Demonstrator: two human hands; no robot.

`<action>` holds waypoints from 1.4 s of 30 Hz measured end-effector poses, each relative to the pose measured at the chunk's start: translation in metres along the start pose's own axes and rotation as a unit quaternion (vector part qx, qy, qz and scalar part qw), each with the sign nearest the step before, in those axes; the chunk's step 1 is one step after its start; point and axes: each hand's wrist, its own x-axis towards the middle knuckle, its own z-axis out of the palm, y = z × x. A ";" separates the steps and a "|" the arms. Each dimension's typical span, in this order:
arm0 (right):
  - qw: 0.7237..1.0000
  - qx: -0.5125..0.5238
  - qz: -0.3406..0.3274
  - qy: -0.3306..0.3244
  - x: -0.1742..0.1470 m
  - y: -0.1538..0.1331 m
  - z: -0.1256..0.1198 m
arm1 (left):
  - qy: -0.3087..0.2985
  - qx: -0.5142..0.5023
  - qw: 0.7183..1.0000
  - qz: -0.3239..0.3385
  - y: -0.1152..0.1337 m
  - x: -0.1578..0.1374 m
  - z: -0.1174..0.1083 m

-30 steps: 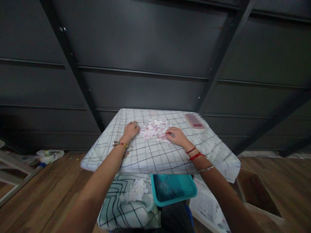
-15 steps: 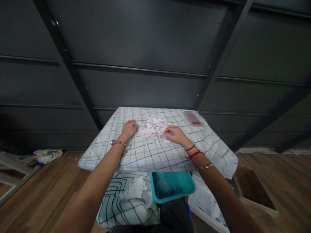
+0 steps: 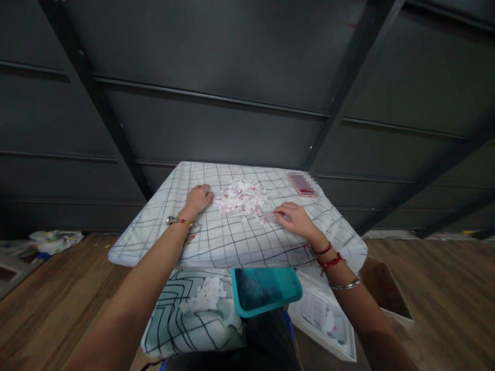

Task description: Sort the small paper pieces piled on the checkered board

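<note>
On the checked tablecloth (image 3: 232, 242) lies a loose heap of small white paper pieces (image 3: 243, 196), some with pink marks. My left hand (image 3: 198, 199) rests on the cloth at the heap's left edge, thumb and fingers slightly apart, with nothing visible in it. Just right of the heap, my right hand (image 3: 296, 220) pinches a thin, see-through piece of plastic (image 3: 269, 217) between thumb and fingers. Its far end lies low over a few loose pieces; its exact kind is unclear.
A pink-edged phone-like object (image 3: 302, 185), partly blurred, lies at the back right. Below the table edge are a teal tray (image 3: 296, 293), a patterned cushion (image 3: 193, 330) with more white pieces (image 3: 209, 294), and a white box (image 3: 346, 346). A dark panel wall (image 3: 232, 129) stands behind.
My right hand has drawn away from the heap to the right, with the see-through plastic now showing in its fingers. My left hand stays at the heap's left edge. The view has shifted slightly.
</note>
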 end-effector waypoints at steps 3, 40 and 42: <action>1.000 -0.008 0.003 0.014 -0.006 -0.005 0.001 | -0.002 0.003 1.000 -0.002 0.000 0.000 -0.001; 0.991 0.013 -0.053 -0.119 -0.031 -0.043 -0.027 | 0.005 -0.012 1.000 0.005 0.003 -0.002 -0.004; 0.991 0.018 -0.047 -0.125 -0.033 -0.048 -0.029 | 0.005 -0.012 1.000 0.004 0.003 -0.002 -0.004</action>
